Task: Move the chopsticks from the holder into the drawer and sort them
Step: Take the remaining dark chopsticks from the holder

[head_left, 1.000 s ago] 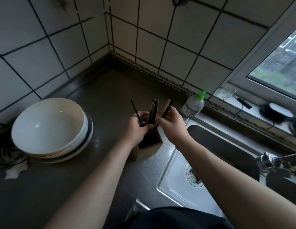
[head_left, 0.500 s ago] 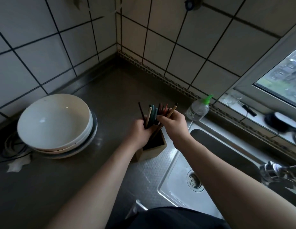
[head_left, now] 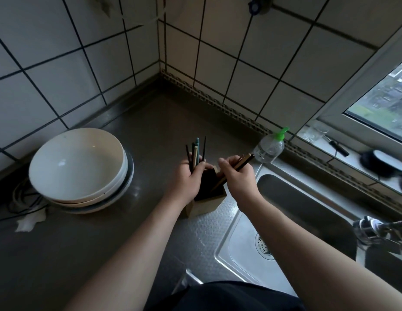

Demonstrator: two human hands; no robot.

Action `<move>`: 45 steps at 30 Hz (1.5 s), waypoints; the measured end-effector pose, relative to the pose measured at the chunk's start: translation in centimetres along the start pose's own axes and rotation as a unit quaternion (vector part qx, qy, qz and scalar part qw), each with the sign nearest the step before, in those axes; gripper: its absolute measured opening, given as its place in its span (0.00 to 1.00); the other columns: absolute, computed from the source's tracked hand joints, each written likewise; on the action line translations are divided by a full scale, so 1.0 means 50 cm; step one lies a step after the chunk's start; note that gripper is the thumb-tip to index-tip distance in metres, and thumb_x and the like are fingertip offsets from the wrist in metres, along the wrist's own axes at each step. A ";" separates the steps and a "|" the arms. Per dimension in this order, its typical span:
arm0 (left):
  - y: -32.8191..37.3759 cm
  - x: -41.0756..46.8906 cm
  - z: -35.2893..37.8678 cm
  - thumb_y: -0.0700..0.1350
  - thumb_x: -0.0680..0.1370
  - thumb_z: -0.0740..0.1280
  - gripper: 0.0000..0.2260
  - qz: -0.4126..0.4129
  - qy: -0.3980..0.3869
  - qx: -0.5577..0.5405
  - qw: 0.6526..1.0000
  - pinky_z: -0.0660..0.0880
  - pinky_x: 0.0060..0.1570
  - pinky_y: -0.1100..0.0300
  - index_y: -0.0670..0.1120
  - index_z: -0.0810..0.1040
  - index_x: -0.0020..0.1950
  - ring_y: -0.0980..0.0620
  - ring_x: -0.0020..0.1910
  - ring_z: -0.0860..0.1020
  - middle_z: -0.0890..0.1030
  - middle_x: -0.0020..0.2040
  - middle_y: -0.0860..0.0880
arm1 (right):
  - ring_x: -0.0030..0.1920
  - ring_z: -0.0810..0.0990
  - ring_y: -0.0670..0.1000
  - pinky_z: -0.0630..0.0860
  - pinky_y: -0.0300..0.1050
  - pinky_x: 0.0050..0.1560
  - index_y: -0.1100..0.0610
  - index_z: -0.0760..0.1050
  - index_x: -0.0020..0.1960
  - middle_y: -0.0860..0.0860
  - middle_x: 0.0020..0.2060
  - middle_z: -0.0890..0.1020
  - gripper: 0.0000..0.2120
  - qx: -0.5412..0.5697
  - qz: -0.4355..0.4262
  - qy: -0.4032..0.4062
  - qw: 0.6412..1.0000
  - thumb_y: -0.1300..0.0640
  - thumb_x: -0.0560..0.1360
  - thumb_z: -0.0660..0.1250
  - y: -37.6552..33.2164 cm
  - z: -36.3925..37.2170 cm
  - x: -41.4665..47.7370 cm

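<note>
A square wooden chopstick holder (head_left: 206, 204) stands on the steel counter beside the sink. My left hand (head_left: 187, 182) grips a bundle of several chopsticks (head_left: 196, 151), dark, teal and tan, that stand upright above the holder. My right hand (head_left: 238, 176) holds a few more chopsticks (head_left: 244, 161), black and tan, tilted to the right, with their lower ends still inside the holder. No drawer is in view.
Stacked white bowls (head_left: 78, 167) sit at the left, with cables and a paper scrap beside them. A clear bottle with a green cap (head_left: 270, 147) stands behind the holder. The sink (head_left: 285, 232) and tap (head_left: 375, 227) lie to the right. Tiled walls close the corner.
The one bunch has been split: my left hand has drawn its share upright to the left, and my right hand has tilted its share away to the right.
</note>
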State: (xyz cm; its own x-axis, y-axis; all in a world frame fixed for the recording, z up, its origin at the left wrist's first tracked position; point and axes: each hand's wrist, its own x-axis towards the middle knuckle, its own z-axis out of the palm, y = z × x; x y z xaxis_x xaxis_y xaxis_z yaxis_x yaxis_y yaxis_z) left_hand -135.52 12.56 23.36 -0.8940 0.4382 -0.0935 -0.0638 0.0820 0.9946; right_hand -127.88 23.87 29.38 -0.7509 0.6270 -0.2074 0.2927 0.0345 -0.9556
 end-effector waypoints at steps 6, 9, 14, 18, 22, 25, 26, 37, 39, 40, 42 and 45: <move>0.023 -0.010 0.001 0.53 0.79 0.61 0.11 0.021 0.027 0.058 0.998 0.73 0.48 0.69 0.59 0.82 0.41 0.66 0.48 0.80 0.82 0.48 0.65 | 0.41 0.84 0.47 0.76 0.34 0.39 0.55 0.81 0.43 0.52 0.38 0.86 0.16 0.048 0.034 0.021 0.998 0.49 0.81 0.59 0.006 0.003 -0.014; 0.030 -0.013 0.006 0.49 0.81 0.61 0.11 0.049 0.049 0.060 0.996 0.68 0.45 0.79 0.52 0.82 0.46 0.70 0.49 0.77 0.81 0.46 0.68 | 0.43 0.85 0.51 0.80 0.40 0.46 0.62 0.79 0.47 0.56 0.40 0.86 0.17 0.118 0.026 0.026 0.992 0.52 0.82 0.57 -0.007 0.006 -0.022; 0.069 -0.017 0.004 0.42 0.82 0.60 0.08 0.087 0.075 0.000 0.993 0.73 0.48 0.73 0.46 0.79 0.52 0.62 0.49 0.82 0.85 0.45 0.57 | 0.47 0.85 0.53 0.81 0.41 0.51 0.68 0.77 0.51 0.58 0.43 0.86 0.17 0.187 -0.029 0.035 0.981 0.57 0.83 0.55 -0.054 -0.018 -0.032; 0.119 -0.030 0.000 0.39 0.83 0.58 0.08 0.118 0.074 -0.029 0.990 0.77 0.52 0.65 0.41 0.77 0.56 0.56 0.51 0.83 0.84 0.48 0.50 | 0.52 0.84 0.56 0.78 0.51 0.59 0.66 0.77 0.54 0.61 0.48 0.85 0.14 0.218 -0.082 0.038 0.972 0.59 0.82 0.55 -0.098 -0.049 -0.041; 0.174 -0.052 -0.003 0.39 0.83 0.57 0.09 0.156 0.068 -0.026 0.985 0.78 0.56 0.56 0.39 0.75 0.58 0.53 0.53 0.82 0.84 0.51 0.47 | 0.53 0.84 0.58 0.77 0.55 0.60 0.64 0.78 0.53 0.60 0.48 0.85 0.14 0.237 -0.143 0.042 0.960 0.57 0.82 0.57 -0.137 -0.091 -0.059; 0.213 -0.075 -0.007 0.39 0.83 0.57 0.09 0.193 0.065 -0.024 0.979 0.77 0.57 0.55 0.41 0.75 0.58 0.53 0.55 0.81 0.83 0.52 0.48 | 0.53 0.83 0.59 0.77 0.54 0.58 0.62 0.79 0.52 0.60 0.48 0.85 0.14 0.260 -0.191 0.043 0.946 0.55 0.81 0.58 -0.166 -0.124 -0.086; 0.225 -0.085 -0.006 0.39 0.83 0.57 0.09 0.207 0.066 -0.025 0.976 0.78 0.57 0.55 0.41 0.75 0.58 0.53 0.55 0.81 0.83 0.52 0.48 | 0.53 0.83 0.60 0.77 0.54 0.57 0.61 0.80 0.51 0.60 0.48 0.85 0.13 0.267 -0.207 0.044 0.940 0.55 0.80 0.58 -0.175 -0.137 -0.098; 0.279 -0.243 0.132 0.39 0.83 0.57 0.09 0.282 -0.017 -0.049 0.958 0.77 0.54 0.58 0.37 0.76 0.55 0.50 0.52 0.82 0.84 0.49 0.46 | 0.55 0.82 0.62 0.78 0.54 0.57 0.64 0.78 0.54 0.61 0.50 0.84 0.13 0.267 -0.323 0.099 0.902 0.59 0.82 0.57 -0.150 -0.323 -0.321; 0.264 -0.293 0.184 0.40 0.82 0.57 0.09 0.273 -0.049 -0.046 0.960 0.77 0.55 0.54 0.40 0.77 0.54 0.50 0.52 0.82 0.84 0.49 0.47 | 0.54 0.82 0.62 0.78 0.53 0.57 0.64 0.78 0.54 0.62 0.50 0.84 0.12 0.267 -0.317 0.133 0.900 0.59 0.81 0.57 -0.118 -0.367 -0.379; 0.255 -0.323 0.212 0.40 0.82 0.57 0.09 0.263 -0.066 -0.046 0.961 0.77 0.56 0.52 0.41 0.77 0.54 0.50 0.52 0.82 0.84 0.49 0.47 | 0.54 0.83 0.61 0.78 0.53 0.58 0.63 0.78 0.54 0.61 0.50 0.84 0.12 0.261 -0.311 0.152 0.901 0.59 0.81 0.57 -0.099 -0.389 -0.411; 0.235 -0.393 0.263 0.40 0.82 0.58 0.09 0.245 -0.108 -0.048 0.962 0.77 0.57 0.51 0.45 0.78 0.53 0.50 0.52 0.83 0.85 0.48 0.49 | 0.54 0.83 0.60 0.78 0.52 0.58 0.63 0.78 0.54 0.60 0.50 0.85 0.13 0.245 -0.297 0.189 0.903 0.59 0.81 0.56 -0.055 -0.436 -0.485; 0.203 -0.521 0.332 0.42 0.82 0.59 0.09 0.251 -0.169 -0.018 0.953 0.77 0.56 0.57 0.49 0.79 0.53 0.54 0.52 0.82 0.85 0.49 0.54 | 0.55 0.83 0.60 0.78 0.50 0.59 0.64 0.77 0.55 0.61 0.50 0.84 0.13 0.235 -0.284 0.231 0.900 0.59 0.82 0.56 0.019 -0.507 -0.613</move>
State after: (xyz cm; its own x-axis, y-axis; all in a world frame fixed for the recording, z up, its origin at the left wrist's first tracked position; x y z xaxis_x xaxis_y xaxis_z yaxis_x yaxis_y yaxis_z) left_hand -105.53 16.83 35.16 -0.6221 0.6786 0.3906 0.3137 -0.2411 0.9184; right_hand -89.59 24.42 40.16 -0.3417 0.8725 0.3492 -0.4257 0.1876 -0.8852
